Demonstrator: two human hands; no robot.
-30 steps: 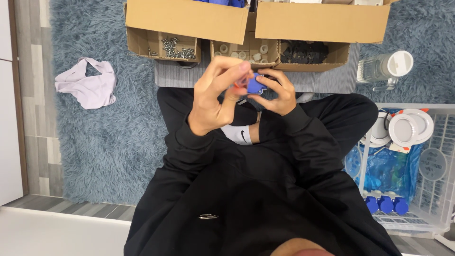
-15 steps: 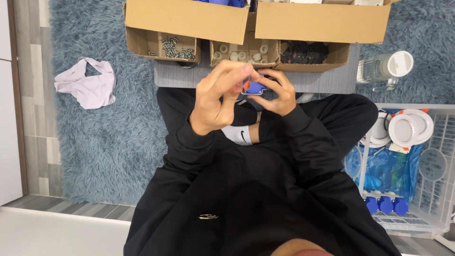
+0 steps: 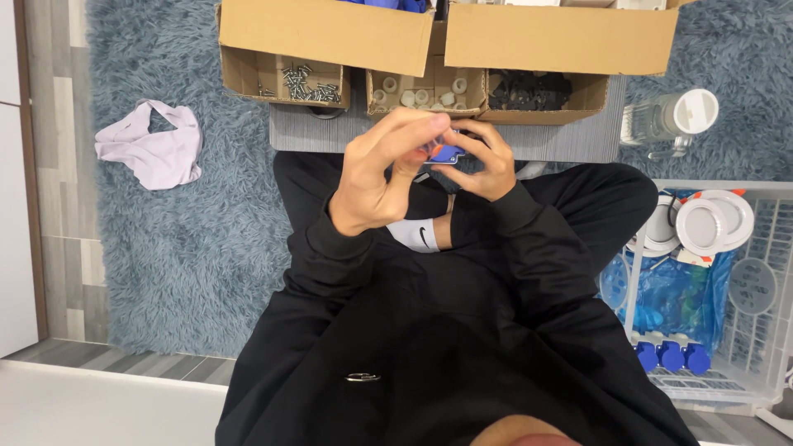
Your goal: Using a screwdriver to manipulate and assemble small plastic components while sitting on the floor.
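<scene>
Hands raised together above the lap, seen from overhead. Left hand (image 3: 382, 177) nearer the camera, its fingers (image 3: 421, 132) curled over the top of a small blue part (image 3: 447, 154) and pinched onto it. Right hand (image 3: 487, 161) cups the same part from the other side, fingers bent and closed against its far edge. Blue part sits between the two hands, mostly covered; its exact shape cannot be made out, possibly a small plastic cap or housing with a reddish spot at one edge.

Person seated cross-legged on a shaggy blue-grey rug (image 3: 190, 248), black sleeves and black trousers, a white wristband (image 3: 413, 234) showing at the right wrist.

Just beyond the hands, a low grey ribbed counter (image 3: 562, 142) carries three open cardboard trays under folded box flaps: one with loose metal screws (image 3: 307, 83), a middle one with small white round pieces (image 3: 423, 95), one with small black parts (image 3: 529, 91).

On the rug to the person's left, a crumpled pale lilac cloth (image 3: 153, 149), well apart from the hands. To the right, a clear jar with a white lid (image 3: 673, 120) lying on its side, and nearer the person a white wire basket (image 3: 772, 248) holding round white discs (image 3: 710, 223), a blue plastic bag (image 3: 677, 293) and a row of blue caps (image 3: 669, 357).
</scene>
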